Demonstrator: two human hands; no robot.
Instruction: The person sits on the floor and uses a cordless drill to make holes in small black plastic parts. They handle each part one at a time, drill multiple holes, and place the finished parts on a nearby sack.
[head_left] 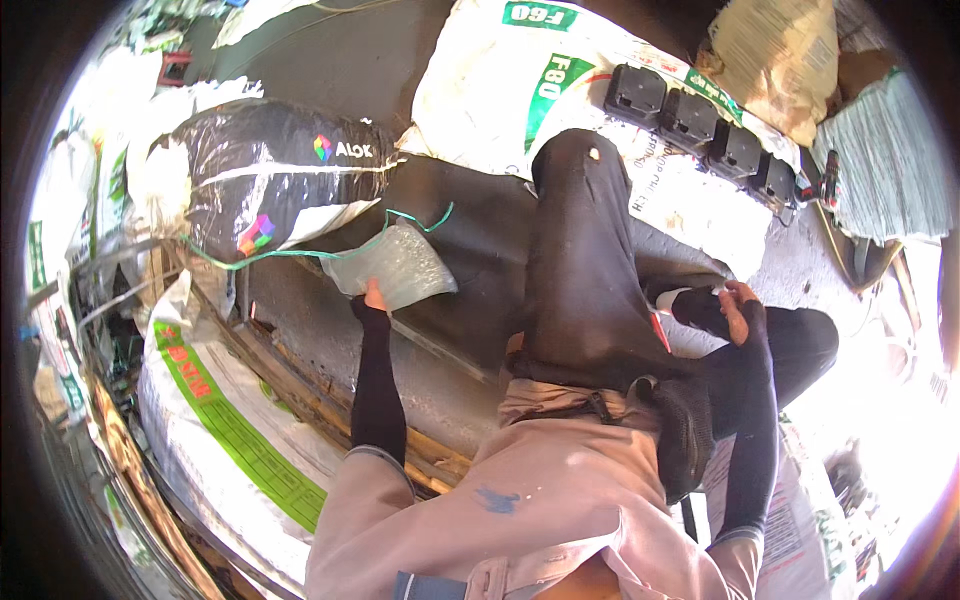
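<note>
Sitting or squatting low among packed goods, facing a large white sack (470,110) spread at the far middle. Flanked at far left by a shiny black wrapped bale (290,165), at near left by a white bag with a green band (240,430). Piled at far right, a stack of pale blue-grey sheets (885,165); lined up on the white sack, a row of dark plastic cases (637,92). Gripping a translucent plastic sheet (400,265), left of the raised left knee (580,165), by its near edge, with the left hand (373,297) pinched narrow. Placed beside the bent right leg (775,355), the right hand (737,312), fingers curled; impossible to tell whether around anything. Trailing from the bale past the sheet's far edge, a thin green string (234,267), loose-ended to the right. Appearing only partly done: sheet already in hand, string without any visible knot; unclear what else remains.
</note>
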